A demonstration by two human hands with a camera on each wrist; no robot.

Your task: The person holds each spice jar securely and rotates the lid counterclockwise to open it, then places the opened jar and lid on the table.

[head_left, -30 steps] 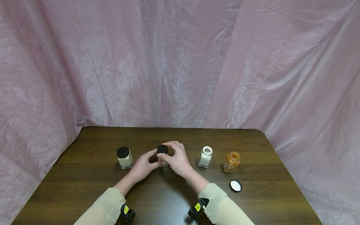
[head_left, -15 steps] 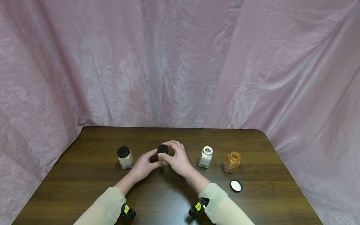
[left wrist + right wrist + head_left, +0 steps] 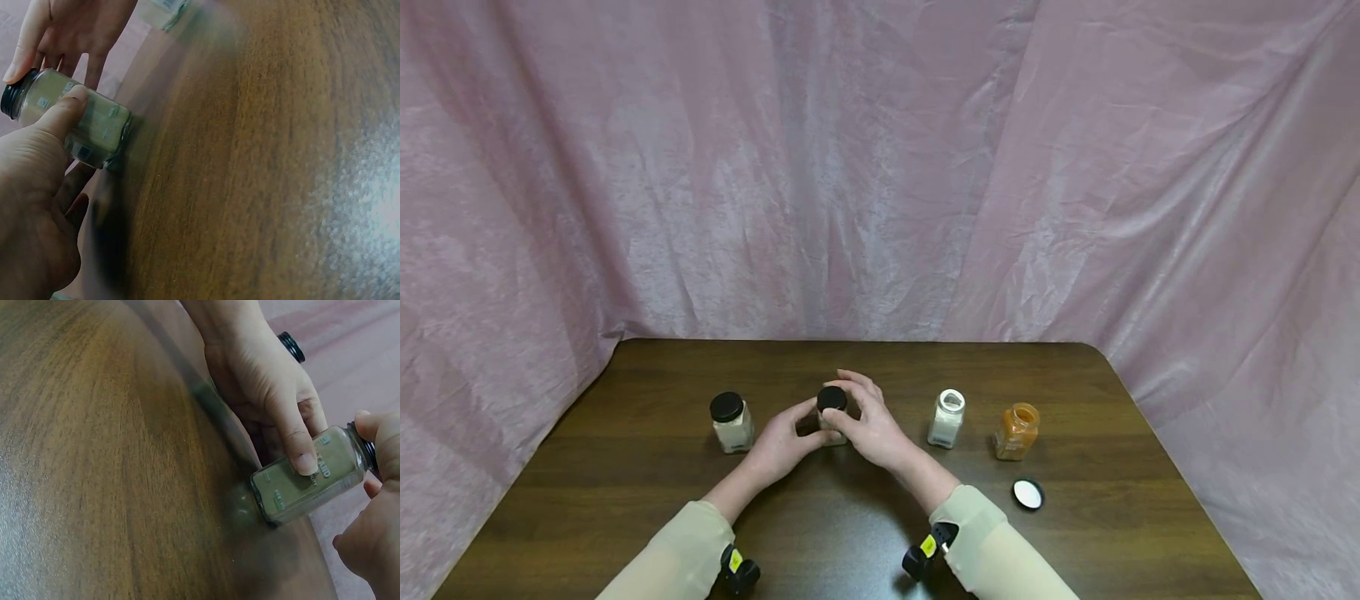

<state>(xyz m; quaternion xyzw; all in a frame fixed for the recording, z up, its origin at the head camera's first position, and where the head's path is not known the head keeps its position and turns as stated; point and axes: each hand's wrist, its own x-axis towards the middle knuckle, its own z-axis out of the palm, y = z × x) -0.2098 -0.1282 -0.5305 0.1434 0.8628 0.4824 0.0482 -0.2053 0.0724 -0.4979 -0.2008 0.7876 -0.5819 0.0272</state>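
Note:
A glass jar with pale greenish contents (image 3: 103, 122) stands upright on the table, a black lid (image 3: 832, 399) on its top. My left hand (image 3: 781, 446) grips the jar's body, its thumb across the labelled side (image 3: 322, 469). At the lid is my right hand (image 3: 874, 429), its thumb and a finger on the lid's rim (image 3: 11, 97), the other fingers spread behind. In the right wrist view the lid (image 3: 370, 453) sits partly behind the right thumb.
Left of my hands stands a black-lidded jar (image 3: 734, 429). To the right are a lidless white jar (image 3: 946, 422), a lidless orange jar (image 3: 1017, 433) and a loose lid (image 3: 1027, 494), white inside up. A pink curtain (image 3: 880, 167) hangs behind the wooden table (image 3: 1112, 517).
My right hand's fingers have loosened and lifted slightly away behind the lid, its thumb staying near the rim. The left hand keeps its grip on the jar.

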